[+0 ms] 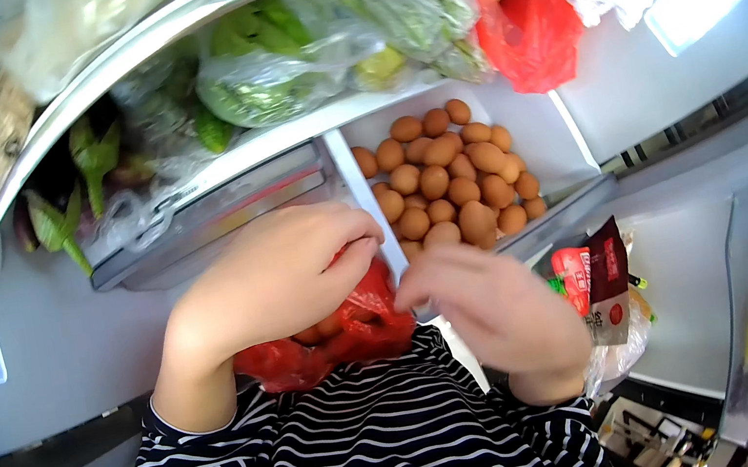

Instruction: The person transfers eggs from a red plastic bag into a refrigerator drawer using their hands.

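Note:
My left hand [299, 275] grips the rim of a red plastic bag [378, 299], and a bit of red shows between thumb and fingers. Brown eggs [328, 326] are partly visible inside the bag, which hangs against my striped shirt. My right hand [497, 302] is blurred, its bent fingers close to the bag's right side; whether it holds anything is hidden. Just beyond both hands, a white drawer [360, 184] of the refrigerator stands pulled out. Many brown eggs [434, 181] are heaped in its right compartment.
Above the drawer, a shelf [325, 117] holds bagged leafy greens [286, 62], eggplants [56, 220] and a red plastic bag [533, 29]. A clear-fronted drawer [230, 213] lies at left. The open door's bins [737, 321] at right carry packaged food [609, 283].

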The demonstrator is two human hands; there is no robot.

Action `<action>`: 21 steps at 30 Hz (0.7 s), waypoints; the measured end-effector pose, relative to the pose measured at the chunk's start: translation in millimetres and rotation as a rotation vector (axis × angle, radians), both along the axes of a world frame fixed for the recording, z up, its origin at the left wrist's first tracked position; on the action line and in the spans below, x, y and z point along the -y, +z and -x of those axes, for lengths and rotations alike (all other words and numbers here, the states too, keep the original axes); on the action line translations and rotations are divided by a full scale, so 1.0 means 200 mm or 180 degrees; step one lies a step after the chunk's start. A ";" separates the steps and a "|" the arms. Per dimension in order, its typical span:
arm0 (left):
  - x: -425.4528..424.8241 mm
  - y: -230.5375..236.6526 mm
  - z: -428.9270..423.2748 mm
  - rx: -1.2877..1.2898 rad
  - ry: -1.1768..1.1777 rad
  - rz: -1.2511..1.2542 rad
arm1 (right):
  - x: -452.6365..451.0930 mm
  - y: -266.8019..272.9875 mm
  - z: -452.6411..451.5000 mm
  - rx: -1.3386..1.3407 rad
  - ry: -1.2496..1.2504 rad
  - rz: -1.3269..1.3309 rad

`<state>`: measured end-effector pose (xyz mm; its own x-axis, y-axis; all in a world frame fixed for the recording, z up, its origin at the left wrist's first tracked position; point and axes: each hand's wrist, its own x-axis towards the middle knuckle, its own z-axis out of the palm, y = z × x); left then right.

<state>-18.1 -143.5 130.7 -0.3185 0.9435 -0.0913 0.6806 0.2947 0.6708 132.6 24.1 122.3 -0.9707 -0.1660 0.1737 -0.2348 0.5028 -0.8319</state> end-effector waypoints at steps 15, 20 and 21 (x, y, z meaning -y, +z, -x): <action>0.39 -0.56 -0.15 0.0165 0.1508 0.0536 | 0.61 -0.96 0.32 0.1858 0.0118 -0.0605; 0.49 -0.71 -0.22 0.0562 0.1587 0.1292 | 0.54 -0.94 0.37 -0.0078 -0.0353 -0.2340; 0.50 -0.71 -0.22 0.0572 0.1585 0.1278 | 0.51 -0.92 0.40 0.0441 0.0247 -0.2750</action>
<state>26.5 -244.2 -10.9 -0.6546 0.5692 -0.4976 0.2864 0.7958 0.5336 53.6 -77.5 -62.5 -0.9543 -0.2513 -0.1617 -0.2196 0.9567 -0.1910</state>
